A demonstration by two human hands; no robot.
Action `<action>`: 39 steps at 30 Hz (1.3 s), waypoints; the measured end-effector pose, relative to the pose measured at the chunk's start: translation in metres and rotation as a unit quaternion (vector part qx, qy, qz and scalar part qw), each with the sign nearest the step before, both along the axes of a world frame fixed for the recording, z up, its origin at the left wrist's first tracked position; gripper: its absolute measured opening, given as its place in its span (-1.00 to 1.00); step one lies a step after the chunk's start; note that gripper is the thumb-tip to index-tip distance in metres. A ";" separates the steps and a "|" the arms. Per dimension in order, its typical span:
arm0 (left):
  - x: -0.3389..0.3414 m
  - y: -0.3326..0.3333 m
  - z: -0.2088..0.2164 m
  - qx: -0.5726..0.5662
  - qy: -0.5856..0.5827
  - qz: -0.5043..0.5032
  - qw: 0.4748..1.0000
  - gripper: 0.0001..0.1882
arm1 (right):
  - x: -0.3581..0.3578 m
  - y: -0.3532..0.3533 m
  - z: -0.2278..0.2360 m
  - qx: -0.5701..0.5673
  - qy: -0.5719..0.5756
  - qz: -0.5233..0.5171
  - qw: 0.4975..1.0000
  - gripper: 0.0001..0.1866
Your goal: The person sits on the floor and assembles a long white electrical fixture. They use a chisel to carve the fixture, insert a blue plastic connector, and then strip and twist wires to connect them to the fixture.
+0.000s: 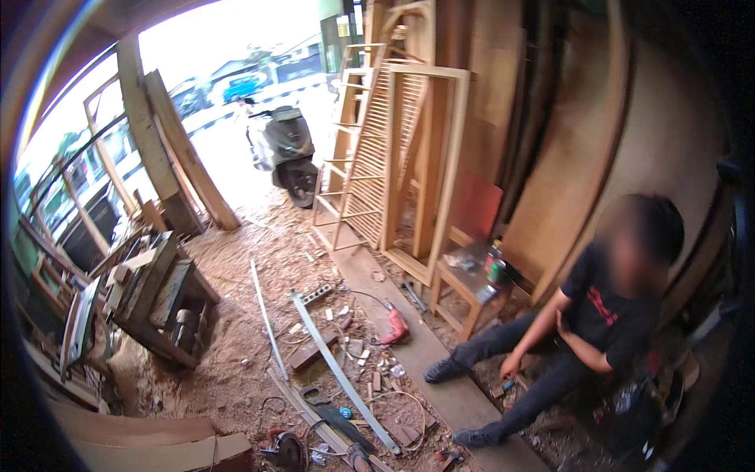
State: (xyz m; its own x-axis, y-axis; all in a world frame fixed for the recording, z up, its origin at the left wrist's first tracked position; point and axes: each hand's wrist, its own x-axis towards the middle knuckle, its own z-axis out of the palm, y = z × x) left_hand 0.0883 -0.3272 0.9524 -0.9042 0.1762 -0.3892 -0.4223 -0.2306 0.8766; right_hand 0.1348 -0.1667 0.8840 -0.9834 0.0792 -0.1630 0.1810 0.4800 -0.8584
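Neither of my hands shows in this view. On the sawdust-strewn floor lies a red power drill [395,324] with its cord trailing. A long pale metal strip [338,363] crosses the floor, and a thinner strip [269,318] lies to its left. Between them rests a dark wooden block [312,354]. Close to the lower edge are a circular saw [285,450], a dark-handled saw [316,400] and a small blue round thing [345,412]. A power strip [318,295] lies beyond the block.
At the right sits a person in dark clothes [621,307], legs stretched across a plank [448,377]. Behind stand a small table [464,287] with bottles, wooden frames [429,267] and leaning boards [566,173]. A wooden workbench [161,291] stands left; a scooter [287,145] is parked far off.
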 end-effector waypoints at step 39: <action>-0.612 -0.359 -0.091 -0.367 -0.117 -0.022 0.923 -0.54 | -0.992 -0.449 0.199 -0.022 -0.020 0.493 0.870 -0.65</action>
State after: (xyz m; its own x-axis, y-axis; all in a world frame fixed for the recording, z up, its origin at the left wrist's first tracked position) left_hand -0.5238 -0.6858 0.8610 -0.7789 -0.1784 -0.6013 -0.6142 0.4110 0.6737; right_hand -0.8568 -0.6162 1.0828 -0.5633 -0.8062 -0.1810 -0.2693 0.3862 -0.8822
